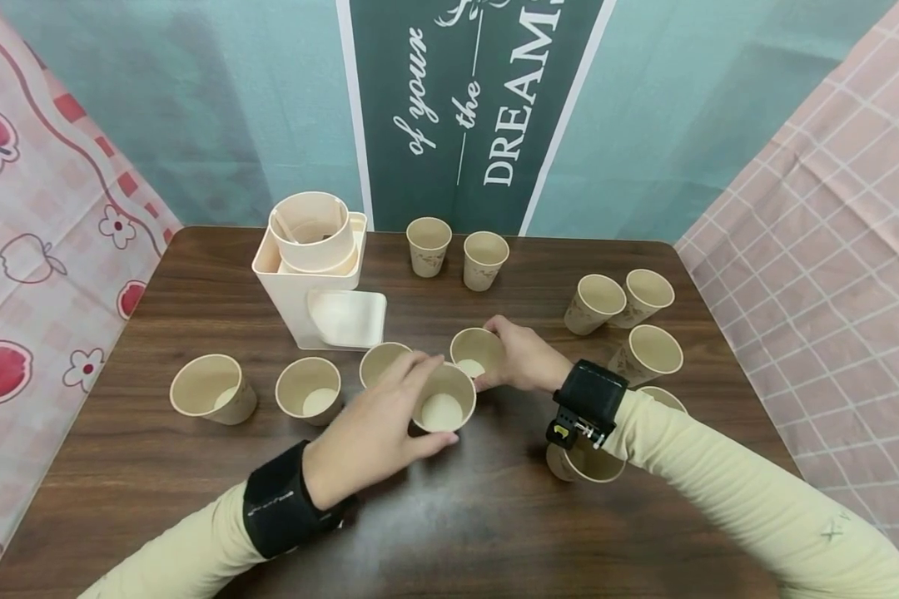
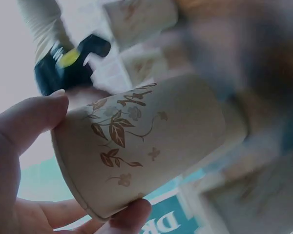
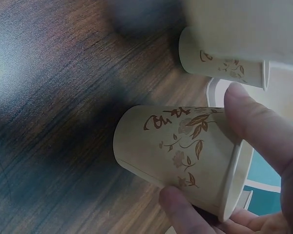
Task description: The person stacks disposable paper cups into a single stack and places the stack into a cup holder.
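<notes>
My left hand [image 1: 370,428] grips a beige paper cup [image 1: 444,399] near its rim, thumb on one side and fingers on the other. Brown leaves and flowers are printed on that cup's side [image 2: 132,136] in the left wrist view. Just beyond it, my right hand [image 1: 526,358] holds a second paper cup [image 1: 470,345] of the same print, its mouth facing up in the head view. The right wrist view shows this cup [image 3: 178,153] between thumb and fingers, its base close over the wooden table. Another paper cup [image 1: 378,359] stands partly hidden behind my left fingers.
Two paper cups, left [image 1: 225,399] and nearer [image 1: 309,387], stand on the table [image 1: 449,516]. A cream plastic holder [image 1: 285,295] with a round insert is behind them. Two cups [image 1: 428,245] stand at the back edge. Several more [image 1: 648,353] stand right, some partly behind my right forearm.
</notes>
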{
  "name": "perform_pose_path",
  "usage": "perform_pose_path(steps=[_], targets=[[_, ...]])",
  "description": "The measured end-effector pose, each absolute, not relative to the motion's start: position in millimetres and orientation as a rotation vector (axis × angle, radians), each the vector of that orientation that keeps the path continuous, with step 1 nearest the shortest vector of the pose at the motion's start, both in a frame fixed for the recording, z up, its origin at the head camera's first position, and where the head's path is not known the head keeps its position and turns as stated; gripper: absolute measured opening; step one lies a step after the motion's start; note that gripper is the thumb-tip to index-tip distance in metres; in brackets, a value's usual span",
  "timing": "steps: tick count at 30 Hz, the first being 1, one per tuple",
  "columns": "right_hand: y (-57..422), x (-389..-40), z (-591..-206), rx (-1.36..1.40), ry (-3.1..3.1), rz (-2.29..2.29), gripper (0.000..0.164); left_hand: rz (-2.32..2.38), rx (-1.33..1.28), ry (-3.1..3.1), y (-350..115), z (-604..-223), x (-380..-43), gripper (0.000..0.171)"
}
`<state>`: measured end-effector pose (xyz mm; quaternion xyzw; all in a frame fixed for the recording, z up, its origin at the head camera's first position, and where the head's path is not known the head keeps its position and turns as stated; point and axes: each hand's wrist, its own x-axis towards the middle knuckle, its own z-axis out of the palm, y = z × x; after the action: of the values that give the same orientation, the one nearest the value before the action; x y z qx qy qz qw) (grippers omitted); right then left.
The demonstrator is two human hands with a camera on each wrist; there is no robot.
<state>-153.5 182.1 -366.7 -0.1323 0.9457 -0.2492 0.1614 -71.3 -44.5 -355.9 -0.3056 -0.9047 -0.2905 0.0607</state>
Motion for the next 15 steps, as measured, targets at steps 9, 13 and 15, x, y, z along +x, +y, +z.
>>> perform_pose_path(steps=[9,13,15], targets=[[183,-156,-368,-0.368,2.667,-0.724,0.086,-0.967,-0.867,-2.646,-41,-312,-105,0.079],[184,-155,-369,-0.381,2.649,-0.779,0.091,-1.061,-0.852,-2.667,-31,-308,-118,0.079],[183,-155,-369,-0.386,2.642,-0.796,0.093,-1.094,-0.846,-2.689,-28,-311,-125,0.079]])
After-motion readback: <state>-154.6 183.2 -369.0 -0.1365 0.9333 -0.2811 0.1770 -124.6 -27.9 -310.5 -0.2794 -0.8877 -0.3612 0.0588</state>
